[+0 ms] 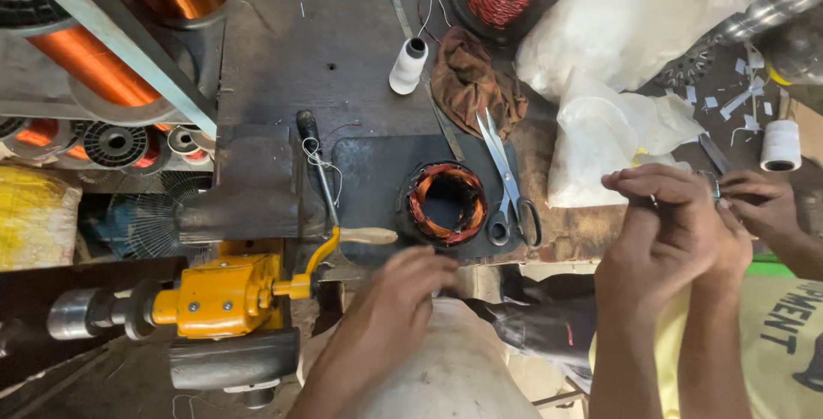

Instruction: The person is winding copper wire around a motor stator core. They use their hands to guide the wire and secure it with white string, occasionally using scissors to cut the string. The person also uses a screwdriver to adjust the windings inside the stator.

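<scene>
At the near edge of the surface (pixel 377 162), the left hand (pixel 399 295) rests on pale cloth (pixel 454 367), and I cannot tell its fingers' state; the right hand (pixel 664 230), beyond the edge, pinches a small metal piece (pixel 653 202).

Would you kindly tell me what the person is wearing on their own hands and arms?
Nothing shows on them. The left hand and right hand have no gloves, and both forearms are uncovered down to the frame's edge, with no sleeve, watch or band in view. The yellow shirt beside the right arm seems to be a co-worker's.
</scene>
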